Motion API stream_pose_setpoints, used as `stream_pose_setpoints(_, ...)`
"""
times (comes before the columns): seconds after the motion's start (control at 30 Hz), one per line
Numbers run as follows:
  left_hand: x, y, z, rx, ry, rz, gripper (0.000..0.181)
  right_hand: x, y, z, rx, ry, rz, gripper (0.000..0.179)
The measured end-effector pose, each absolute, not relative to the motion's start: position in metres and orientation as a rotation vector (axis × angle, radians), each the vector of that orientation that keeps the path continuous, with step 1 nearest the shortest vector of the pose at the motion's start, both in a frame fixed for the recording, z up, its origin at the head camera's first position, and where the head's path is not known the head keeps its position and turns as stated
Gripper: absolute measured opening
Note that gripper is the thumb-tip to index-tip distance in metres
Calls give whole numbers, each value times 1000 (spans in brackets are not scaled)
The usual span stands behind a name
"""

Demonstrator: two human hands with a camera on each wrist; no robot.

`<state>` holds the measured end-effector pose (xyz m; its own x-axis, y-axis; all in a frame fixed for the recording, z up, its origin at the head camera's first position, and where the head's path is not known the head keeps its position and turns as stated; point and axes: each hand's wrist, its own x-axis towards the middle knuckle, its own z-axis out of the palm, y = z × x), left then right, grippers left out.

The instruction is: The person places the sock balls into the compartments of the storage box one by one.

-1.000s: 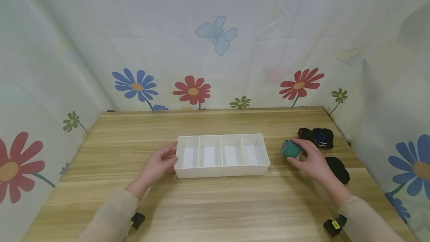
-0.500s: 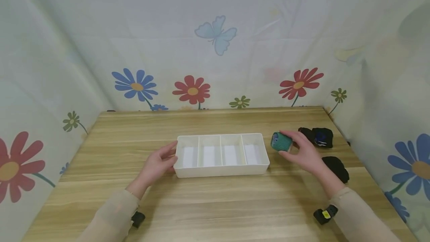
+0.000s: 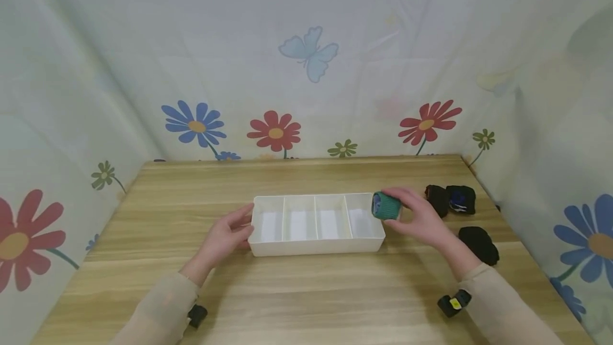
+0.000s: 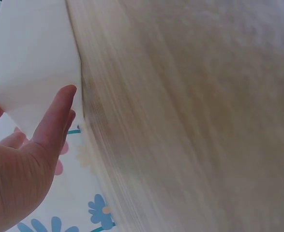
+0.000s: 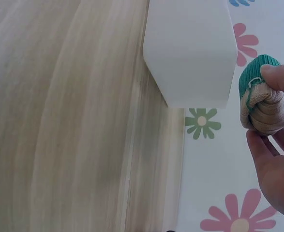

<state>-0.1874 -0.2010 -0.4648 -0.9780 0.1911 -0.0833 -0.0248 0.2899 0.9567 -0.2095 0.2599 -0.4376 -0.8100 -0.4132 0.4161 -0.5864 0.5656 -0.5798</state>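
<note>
I can pass along the far and left edges of the tabletop (image 3: 206, 185), but the white tray (image 3: 318, 247) bars the middle and three dark bundles (image 3: 479, 245) crowd the right edge.

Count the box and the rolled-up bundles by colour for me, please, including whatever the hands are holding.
White: 1, the divided box
Green and beige: 1, the held bundle in the right hand
Dark: 3, the far pair of bundles and the nearer bundle
Total: 5
</note>
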Motion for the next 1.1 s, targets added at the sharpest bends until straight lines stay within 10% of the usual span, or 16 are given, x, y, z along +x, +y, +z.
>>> stream_pose_setpoints(1.1, -185, -199, -463, 158, 2379, 1753, 59, -217, 223, -439, 1059, -2670, 926, 66)
